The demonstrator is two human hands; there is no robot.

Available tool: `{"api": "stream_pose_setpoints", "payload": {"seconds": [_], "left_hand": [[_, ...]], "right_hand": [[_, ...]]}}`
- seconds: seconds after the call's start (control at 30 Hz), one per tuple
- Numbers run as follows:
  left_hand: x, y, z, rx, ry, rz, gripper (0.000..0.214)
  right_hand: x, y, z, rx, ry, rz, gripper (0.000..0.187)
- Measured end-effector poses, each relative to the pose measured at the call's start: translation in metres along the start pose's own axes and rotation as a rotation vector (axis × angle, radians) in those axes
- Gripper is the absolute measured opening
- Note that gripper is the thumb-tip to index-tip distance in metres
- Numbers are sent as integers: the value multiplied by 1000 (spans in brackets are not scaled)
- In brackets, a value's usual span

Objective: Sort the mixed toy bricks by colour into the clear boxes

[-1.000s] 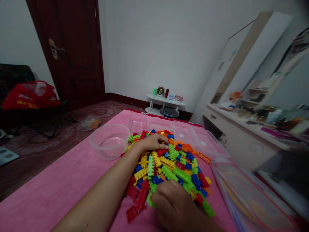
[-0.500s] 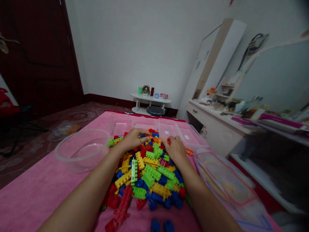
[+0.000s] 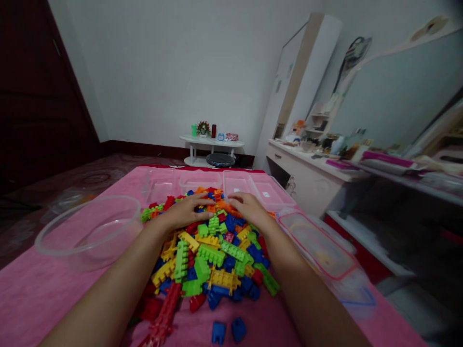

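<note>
- Left hand (image 3: 184,214) and right hand (image 3: 249,209) rest palm-down on the far top of the brick pile (image 3: 213,255), fingers loosely spread, gripping nothing visible.
- The pile spreads between both forearms, equally near each hand.
- Clear bowl (image 3: 83,255) left, clear trays (image 3: 197,179) just beyond, lidded box (image 3: 318,246) right, all on the pink desk (image 3: 54,294).

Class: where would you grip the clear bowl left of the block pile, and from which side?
Probably pinch the clear bowl at its near rim, from above: it stands upright and open, and that thin rim lies clear of the blocks.
</note>
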State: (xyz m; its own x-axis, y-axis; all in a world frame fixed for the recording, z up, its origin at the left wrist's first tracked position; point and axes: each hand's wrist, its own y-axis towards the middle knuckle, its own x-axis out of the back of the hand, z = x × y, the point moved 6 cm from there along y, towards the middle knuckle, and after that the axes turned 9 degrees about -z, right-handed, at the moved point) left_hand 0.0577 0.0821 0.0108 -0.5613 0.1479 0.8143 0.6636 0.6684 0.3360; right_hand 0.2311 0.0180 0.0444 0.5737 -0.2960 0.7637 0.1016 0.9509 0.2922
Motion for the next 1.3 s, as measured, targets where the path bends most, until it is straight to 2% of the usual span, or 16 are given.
{"api": "stream_pose_setpoints", "payload": {"seconds": [0.1,0.2,0.3,0.4,0.57,0.67,0.73,0.87,0.93,1.07,1.17,1.3], "left_hand": [[1,-1,5,13,30,22,61],[5,-4,9,58,59,56,64],[10,-8,12,123,46,99,69],[14,-10,15,165,58,99,67],[28,-8,9,220,204,32,47],[42,-7,-15,230,303,-91,43],[41,-11,-42,156,270,-112,51],[5,-34,-95,-120,258,53,83],[-9,-45,-105,-189,314,33,89],[-14,-48,-96,-208,380,-34,72],[-8,-39,-85,-215,375,-11,71],[0,-30,-78,-254,313,18,67]], "right_hand": [[35,0,-26,-204,-490,-50,32],[46,-4,-50,-367,-740,15,31],[33,-6,-66,-384,-745,88,32],[17,-7,-75,-372,-739,108,37],[4,-4,-60,-221,-640,142,38],[5,-2,-41,-132,-585,137,39],[10,-2,-31,-104,-565,109,38],[14,0,-23,-70,-525,83,36],[11,1,-25,-51,-481,97,33],[2,6,-34,-36,-419,130,28],[-4,6,-38,-38,-413,149,27],[-3,4,-35,-30,-422,111,22]]}}
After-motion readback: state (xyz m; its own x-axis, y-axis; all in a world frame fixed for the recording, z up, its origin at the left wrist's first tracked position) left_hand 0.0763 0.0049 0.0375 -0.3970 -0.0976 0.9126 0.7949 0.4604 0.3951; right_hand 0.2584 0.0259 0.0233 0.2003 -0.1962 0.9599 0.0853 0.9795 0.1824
